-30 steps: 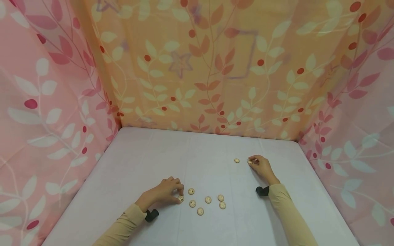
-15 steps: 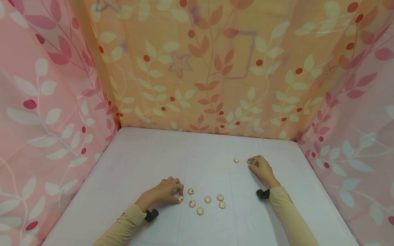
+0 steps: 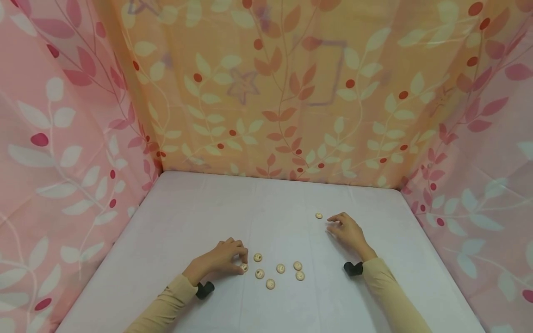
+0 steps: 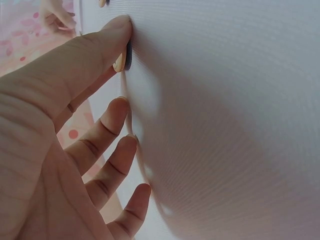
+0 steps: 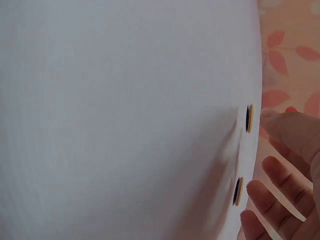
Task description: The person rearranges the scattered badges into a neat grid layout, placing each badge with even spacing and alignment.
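On the white tabletop (image 3: 200, 217) the left hand (image 3: 220, 262) rests with curled fingers and pinches one cream button (image 3: 244, 267) between thumb and forefinger, at the left end of a small group. Five more buttons (image 3: 280, 268) lie loose just to the right of it. The right hand (image 3: 347, 230) is farther back, fingers relaxed and slightly spread, fingertips low over the surface, holding nothing. A single button (image 3: 319, 215) lies near it, to its left. Leaf-patterned curtains (image 3: 291, 92) surround the tabletop.
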